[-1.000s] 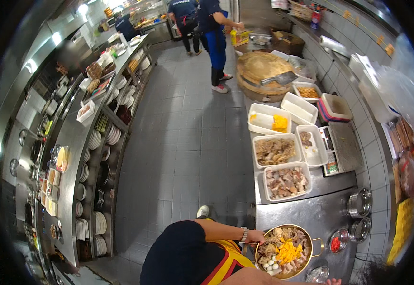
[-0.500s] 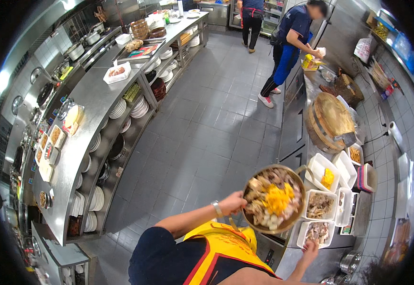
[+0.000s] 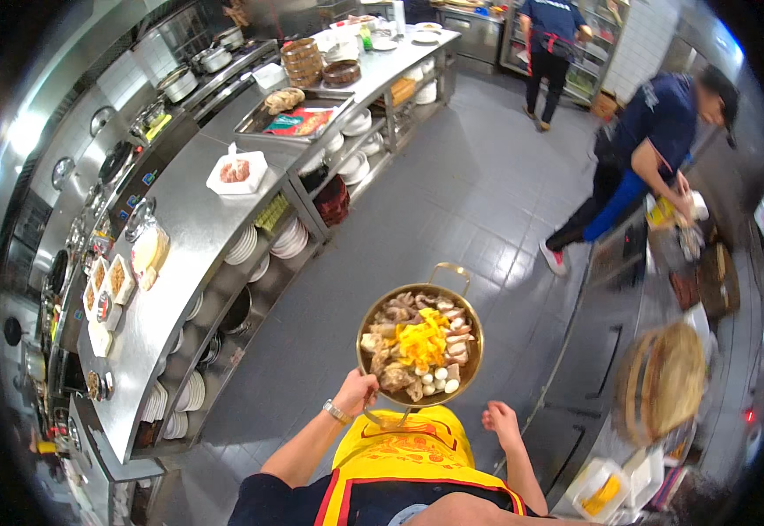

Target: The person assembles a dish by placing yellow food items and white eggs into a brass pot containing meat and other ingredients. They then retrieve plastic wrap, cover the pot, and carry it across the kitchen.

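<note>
A round brass-coloured pan (image 3: pixel 476 368) with two loop handles is held level in front of my yellow apron. My left hand (image 3: pixel 358 392) grips it at the lower left, beside the near handle. Inside lies a heap of yellow strips (image 3: pixel 422 340), ringed by brown meat-like pieces (image 3: pixel 397 378), pale slices (image 3: pixel 458 340) and small white balls (image 3: pixel 440 380). My right hand (image 3: pixel 502 421) hangs in the air to the right of the pan, apart from it. Its fingers are loosely curled, and I see nothing in them.
On the right counter are a round wooden chopping block (image 3: pixel 662 384) and a white tub with yellow food (image 3: pixel 596 491). A person in dark blue (image 3: pixel 662 131) works there; another (image 3: pixel 553 44) stands farther back. A long steel counter (image 3: pixel 184 230) with plates below runs along the left.
The pan has moved left, away from the right counter, in my left hand. My right hand has left the white tub of meat pieces. The view has turned leftward.
</note>
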`<move>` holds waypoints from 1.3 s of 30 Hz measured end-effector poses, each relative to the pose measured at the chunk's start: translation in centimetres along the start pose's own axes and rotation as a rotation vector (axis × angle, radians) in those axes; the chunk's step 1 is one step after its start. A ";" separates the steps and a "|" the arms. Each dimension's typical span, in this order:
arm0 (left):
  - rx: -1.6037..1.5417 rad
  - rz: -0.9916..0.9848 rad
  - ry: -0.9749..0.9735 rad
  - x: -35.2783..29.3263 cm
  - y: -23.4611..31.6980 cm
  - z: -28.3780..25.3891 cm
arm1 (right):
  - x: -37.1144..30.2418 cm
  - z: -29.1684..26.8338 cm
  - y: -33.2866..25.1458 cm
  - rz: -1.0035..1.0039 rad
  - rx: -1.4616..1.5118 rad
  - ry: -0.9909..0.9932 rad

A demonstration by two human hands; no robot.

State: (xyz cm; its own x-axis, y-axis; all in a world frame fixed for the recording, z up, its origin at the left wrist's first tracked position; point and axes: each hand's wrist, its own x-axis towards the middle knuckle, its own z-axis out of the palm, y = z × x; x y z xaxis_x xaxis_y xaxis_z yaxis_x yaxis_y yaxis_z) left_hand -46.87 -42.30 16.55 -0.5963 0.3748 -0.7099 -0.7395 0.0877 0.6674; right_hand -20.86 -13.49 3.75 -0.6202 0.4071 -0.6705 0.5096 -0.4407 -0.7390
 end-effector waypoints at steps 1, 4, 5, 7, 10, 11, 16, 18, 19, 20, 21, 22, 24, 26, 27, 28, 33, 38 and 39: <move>-0.017 -0.018 0.067 1.1 2.1 0.6 | 3.0 1.5 -4.8 -0.018 -0.039 -0.053; -0.124 0.048 0.107 5.3 8.1 2.4 | 11.6 6.7 -18.3 -0.064 -0.035 -0.201; -0.192 0.096 0.088 7.4 9.8 2.9 | 14.6 8.0 -22.1 -0.063 -0.022 -0.255; -0.223 0.098 0.130 12.4 12.9 3.5 | 20.4 11.1 -28.5 -0.069 0.037 -0.346; -0.169 0.066 0.107 21.0 18.0 4.2 | 28.4 14.3 -36.0 -0.061 0.052 -0.459; -0.196 0.136 0.093 24.5 20.3 4.5 | 31.4 15.7 -37.9 -0.087 0.066 -0.469; -0.154 0.100 0.038 35.7 33.4 8.3 | 41.4 17.6 -48.8 -0.066 0.046 -0.319; -0.108 0.053 -0.015 39.5 39.4 10.0 | 44.5 17.6 -53.2 -0.058 0.053 -0.269; -0.076 0.009 -0.010 41.5 42.1 10.6 | 46.3 17.8 -55.2 -0.053 0.053 -0.228; -0.083 0.035 -0.040 43.4 44.5 11.4 | 48.0 17.9 -57.3 -0.082 0.075 -0.240; -0.079 0.036 -0.041 45.4 47.0 12.4 | 49.8 18.0 -59.7 -0.082 0.080 -0.228; -0.073 0.030 -0.027 47.6 49.5 13.6 | 51.8 18.0 -62.4 -0.060 0.066 -0.184; -0.044 0.015 -0.030 51.9 54.5 15.8 | 55.7 17.9 -68.1 -0.091 0.050 -0.222; -0.090 0.017 -0.031 56.6 60.7 17.9 | 61.1 18.7 -75.2 -0.091 0.028 -0.261; -0.093 0.009 0.032 58.8 63.6 19.2 | 63.7 19.1 -78.8 -0.064 0.026 -0.274; -0.099 -0.024 0.006 61.4 66.7 20.1 | 66.5 19.6 -82.1 -0.076 -0.025 -0.280; -0.235 -0.002 0.134 71.0 79.7 23.8 | 79.8 24.0 -98.9 -0.009 -0.089 -0.366; -0.278 0.126 0.161 85.1 89.7 22.3 | 95.8 31.0 -111.1 0.055 -0.165 -0.475; -0.295 0.141 0.116 86.3 90.5 22.0 | 97.5 31.7 -112.5 0.098 -0.184 -0.492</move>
State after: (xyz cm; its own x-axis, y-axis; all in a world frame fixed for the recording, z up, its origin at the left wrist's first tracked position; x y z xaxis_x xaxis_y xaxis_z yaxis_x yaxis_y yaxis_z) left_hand -158.37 18.31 20.62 -0.7180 0.2554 -0.6474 -0.6957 -0.2347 0.6789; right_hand -157.55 50.47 23.64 -0.7480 -0.0718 -0.6598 0.6484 -0.2919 -0.7032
